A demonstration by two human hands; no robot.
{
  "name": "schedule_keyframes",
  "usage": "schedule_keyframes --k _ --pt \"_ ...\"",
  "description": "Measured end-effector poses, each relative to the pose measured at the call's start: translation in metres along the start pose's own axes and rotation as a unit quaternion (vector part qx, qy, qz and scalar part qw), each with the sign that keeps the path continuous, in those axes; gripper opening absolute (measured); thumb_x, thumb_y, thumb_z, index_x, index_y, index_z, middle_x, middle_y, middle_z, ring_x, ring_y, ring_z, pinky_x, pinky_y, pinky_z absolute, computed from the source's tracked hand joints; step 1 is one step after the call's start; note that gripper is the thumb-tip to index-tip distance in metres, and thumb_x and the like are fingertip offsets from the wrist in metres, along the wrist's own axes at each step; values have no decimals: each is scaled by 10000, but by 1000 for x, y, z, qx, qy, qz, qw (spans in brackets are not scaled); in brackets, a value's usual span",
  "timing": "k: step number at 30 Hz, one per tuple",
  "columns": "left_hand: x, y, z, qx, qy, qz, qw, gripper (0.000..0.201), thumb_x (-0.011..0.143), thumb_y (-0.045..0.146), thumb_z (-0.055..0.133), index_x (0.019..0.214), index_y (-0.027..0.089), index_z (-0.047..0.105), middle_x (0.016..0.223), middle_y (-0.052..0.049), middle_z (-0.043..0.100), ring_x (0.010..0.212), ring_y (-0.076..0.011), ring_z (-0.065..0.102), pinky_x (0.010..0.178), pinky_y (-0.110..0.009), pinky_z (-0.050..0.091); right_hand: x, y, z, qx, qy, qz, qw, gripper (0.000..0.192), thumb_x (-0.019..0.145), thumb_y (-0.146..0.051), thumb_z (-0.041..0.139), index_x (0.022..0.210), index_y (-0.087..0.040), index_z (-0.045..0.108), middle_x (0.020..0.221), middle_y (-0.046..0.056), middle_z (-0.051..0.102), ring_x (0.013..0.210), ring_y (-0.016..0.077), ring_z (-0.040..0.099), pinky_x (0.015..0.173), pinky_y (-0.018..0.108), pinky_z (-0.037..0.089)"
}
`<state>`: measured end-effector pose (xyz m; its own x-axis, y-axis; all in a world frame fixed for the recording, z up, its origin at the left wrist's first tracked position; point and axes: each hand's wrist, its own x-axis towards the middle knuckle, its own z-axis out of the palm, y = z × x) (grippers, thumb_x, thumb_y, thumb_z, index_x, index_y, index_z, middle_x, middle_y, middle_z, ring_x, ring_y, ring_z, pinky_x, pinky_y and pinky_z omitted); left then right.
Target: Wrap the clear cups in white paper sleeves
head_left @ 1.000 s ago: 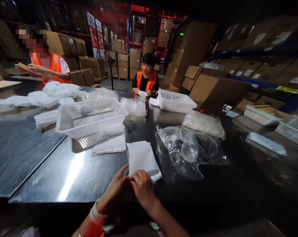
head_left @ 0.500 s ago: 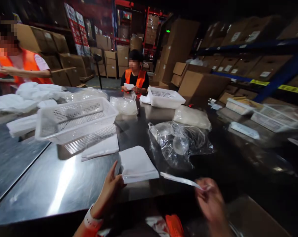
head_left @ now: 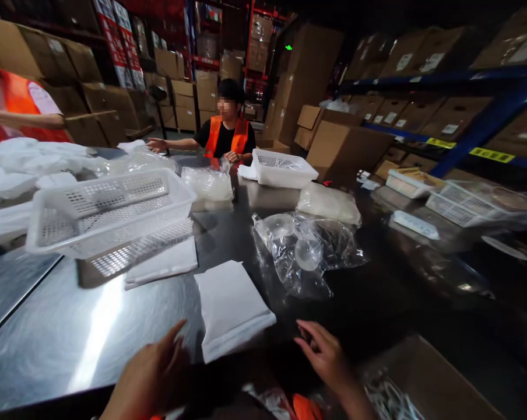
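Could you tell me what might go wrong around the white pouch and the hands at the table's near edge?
1. The white pouch lies close to the near edge of the steel table, with neither the left hand nor the right hand on it; a nudge might push it off.
2. The clear plastic bag lies loose just beyond the right hand, so a reach could snag or drag it.

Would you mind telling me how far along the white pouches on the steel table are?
One white pouch lies flat between the left hand and right hand; both are open and hold nothing. Another pouch lies by the white basket. The clear bag of round parts sits untouched beside them.
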<state>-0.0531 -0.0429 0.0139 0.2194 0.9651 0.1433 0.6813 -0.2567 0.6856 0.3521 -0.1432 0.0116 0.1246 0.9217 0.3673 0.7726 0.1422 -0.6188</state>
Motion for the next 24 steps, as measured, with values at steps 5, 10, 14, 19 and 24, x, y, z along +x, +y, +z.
schedule_keyframes --k 5,10,14,19,24 --pt "34 14 22 235 92 392 885 601 923 99 460 1476 330 501 1483 -89 584 1385 -287 519 1223 -591 210 88 -13 41 -120 26 -390 913 398 941 -90 410 1209 -200 683 1278 126 703 1268 231 615 957 433 583" --pt "32 30 56 162 39 453 876 491 981 82 471 1418 296 540 1321 -2 712 1338 -190 575 1291 -528 79 104 -6 49 -80 -39 -434 896 340 962 -126 434 1121 -230 715 1218 106 738 1282 231 599 977 430 550" --pt "21 6 61 67 7 395 916 484 988 85 464 1381 345 576 1231 8 757 1215 -186 671 1253 -512 272 85 -8 53 -30 -75 -411 908 317 986 -212 446 1123 -273 726 1196 86 751 1239 246 628 962 456 539" --pt "18 -13 54 -70 -15 264 962 281 976 338 533 1145 298 754 1084 -62 802 1064 -243 732 1127 -475 436 68 -32 64 79 -77 -342 933 395 1036 -349 375 987 -250 755 914 71 789 1050 256 711 910 461 550" --pt "22 19 43 -217 56 -60 973 676 832 824 443 585 227 644 567 -47 659 566 -208 600 582 -307 498 59 -66 86 146 18 -168 975 559 1050 -526 357 765 -216 723 678 57 700 660 209 670 678 348 542"
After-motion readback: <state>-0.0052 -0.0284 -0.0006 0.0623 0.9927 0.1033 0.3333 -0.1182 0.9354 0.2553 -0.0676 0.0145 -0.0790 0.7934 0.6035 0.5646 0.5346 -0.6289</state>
